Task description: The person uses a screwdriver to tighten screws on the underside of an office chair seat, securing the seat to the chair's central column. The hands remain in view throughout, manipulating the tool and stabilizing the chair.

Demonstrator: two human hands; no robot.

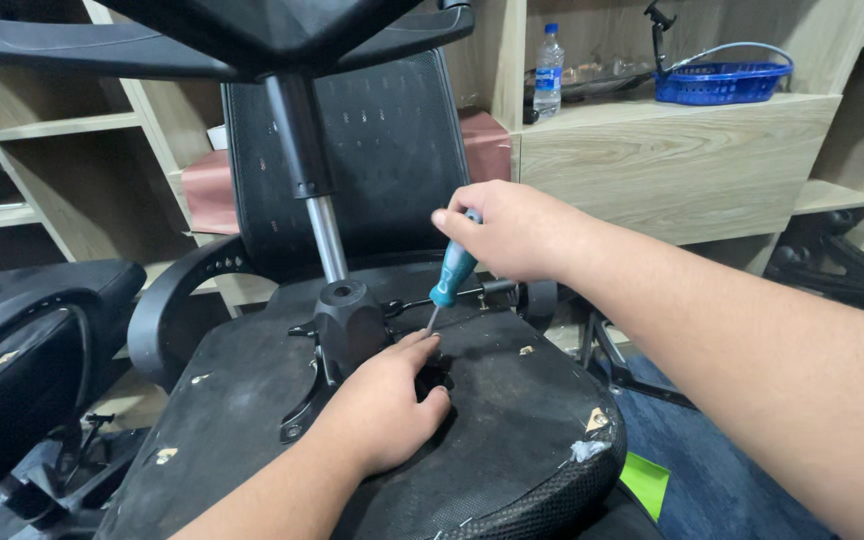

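Head view, item by item.

1. Office chair (512, 420), black, lying overturned so that we look at the underside of its seat: a worn black panel with small torn spots and pale scraps at the edges. Its perforated backrest (382, 150) stands upright behind the seat.

2. Seat mechanism (347, 320), a black moulded housing near the middle of the seat underside, with a chrome gas-lift column (324, 235) rising from it toward the star base (252, 30) at the top of the frame. A thin lever rod (452, 295) runs out to the right of the housing.

3. Right hand (512, 230), clenched around the top of a screwdriver (452, 270) with a teal handle. We see the tool tilted, its metal tip pointing down to the seat underside just right of the housing, at our left fingertips.

4. Left hand (387, 405), resting flat-knuckled on the seat underside, fingers curled against the base of the housing. We cannot tell whether they pinch anything; the spot under them is hidden.

5. Armrest (177, 300), black, curved, left of the seat.

6. Second dark chair (22, 340), at the left edge.

7. Wooden shelving (672, 160) behind, bearing a clear water bottle (548, 70) and a blue wire-handled basket (722, 80).

8. Green scrap (645, 482) on blue flooring, lower right.
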